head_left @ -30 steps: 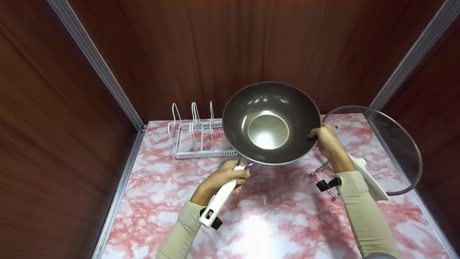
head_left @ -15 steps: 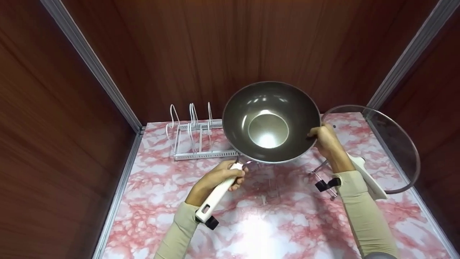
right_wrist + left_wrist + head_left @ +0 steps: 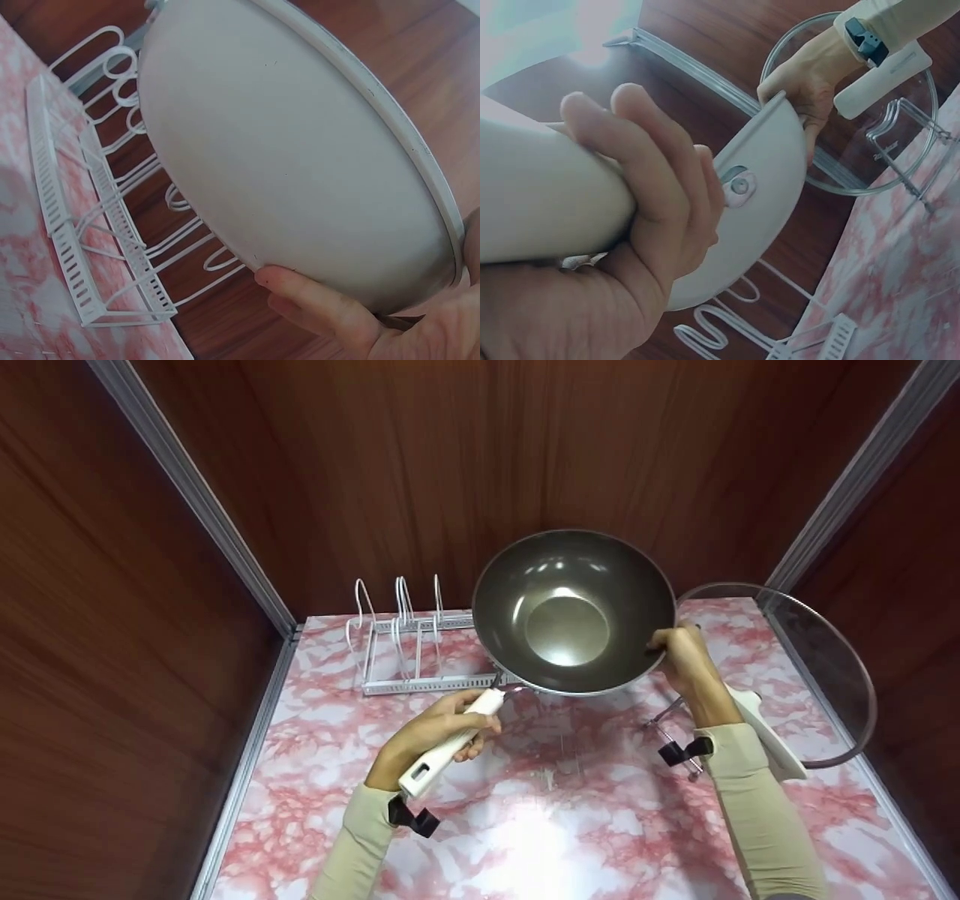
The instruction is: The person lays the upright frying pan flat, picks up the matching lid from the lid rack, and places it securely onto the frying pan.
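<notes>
A deep dark-coated wok (image 3: pixel 574 611) is tilted with its inside toward the head camera, over the right part of a white wire rack (image 3: pixel 420 684). My left hand (image 3: pixel 439 731) grips its white handle (image 3: pixel 452 744), fingers curled round it. On the right side my right hand (image 3: pixel 686 656) pinches the rim, thumb inside and fingers underneath. The right wrist view shows those fingers (image 3: pixel 322 304) against the pale outer side (image 3: pixel 300 150). In the left wrist view the handle (image 3: pixel 547 187) lies in my left hand (image 3: pixel 637 225).
A glass lid (image 3: pixel 817 675) with a white handle (image 3: pixel 769 735) stands on a small metal stand (image 3: pixel 679 742) at the right, partly behind my right forearm. Dark wood-grain walls (image 3: pixel 480 457) enclose the pink-and-white marbled table (image 3: pixel 315 780) at the back and sides.
The wok has shifted slightly to the right. Its handle has swung up and left with my left hand, which still grips it. My right hand keeps its hold on the rim.
</notes>
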Motion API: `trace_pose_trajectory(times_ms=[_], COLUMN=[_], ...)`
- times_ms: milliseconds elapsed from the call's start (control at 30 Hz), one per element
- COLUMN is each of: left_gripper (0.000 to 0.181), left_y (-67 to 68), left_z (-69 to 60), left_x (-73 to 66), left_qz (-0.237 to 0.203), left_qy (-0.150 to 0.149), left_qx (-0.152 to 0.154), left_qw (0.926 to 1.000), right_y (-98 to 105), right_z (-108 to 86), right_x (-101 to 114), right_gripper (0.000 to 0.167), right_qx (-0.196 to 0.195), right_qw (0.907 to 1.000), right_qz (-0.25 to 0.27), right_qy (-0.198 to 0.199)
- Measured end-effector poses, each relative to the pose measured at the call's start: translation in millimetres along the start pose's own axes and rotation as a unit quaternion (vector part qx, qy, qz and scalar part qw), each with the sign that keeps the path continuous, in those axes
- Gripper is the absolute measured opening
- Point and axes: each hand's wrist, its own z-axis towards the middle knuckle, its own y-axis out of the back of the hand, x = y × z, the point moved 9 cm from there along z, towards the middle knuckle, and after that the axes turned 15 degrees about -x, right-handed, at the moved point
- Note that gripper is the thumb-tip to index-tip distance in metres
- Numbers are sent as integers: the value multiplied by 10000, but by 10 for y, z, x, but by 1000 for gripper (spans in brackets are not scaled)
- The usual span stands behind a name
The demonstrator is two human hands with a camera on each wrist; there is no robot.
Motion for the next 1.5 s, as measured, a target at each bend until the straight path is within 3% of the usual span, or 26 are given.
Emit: trace_pose_trajectory(times_ms=[267,433,600,700,767,833,900,1067,1300,1333,1400,1500], left_gripper=[66,71,69,66,62,58,51,32,34,35,38,40], left_y=[111,178,186,187,187,183,172,80,-1,-3,-2,14], left_z=[-118,-181,-226,-251,-266,-279,-291,-322,-403,-413,-423,-430], left_x=[-47,-74,-129,-161,-186,-211,-247,-330,-425,-438,-455,-462], left_qz=[412,1187,2076,2648,3076,3541,4144,5502,6344,6420,6518,6547], left_qy=[52,16,-184,-332,-437,-554,-742,-1233,-1514,-1547,-1608,-1693], left_qx=[-242,-569,-810,-970,-1114,-1308,-1574,-2372,-3544,-3650,-3787,-3887], left_qw=[9988,9913,9747,9589,9440,9243,8933,7911,6702,6563,6371,6258], right_y=[11,23,23,27,35,39,47,55,0,-3,-5,-8], right_z=[-18,-30,-53,-65,-72,-80,-84,-93,-99,-100,-105,-116], right_x=[5,-10,-12,-8,-10,-9,-14,-4,-46,-60,-85,-103], right_gripper=[29,26,21,22,20,18,17,17,18,19,20,19], right_qx=[81,83,129,117,81,43,-7,-106,56,60,88,163], right_qw=[9999,9997,9996,9997,9998,9999,10000,9998,9998,9998,9996,9993], right_qz=[107,229,254,216,158,116,69,110,184,190,190,173], right_qy=[40,-50,-74,-44,-19,16,33,83,-22,-79,-191,-305])
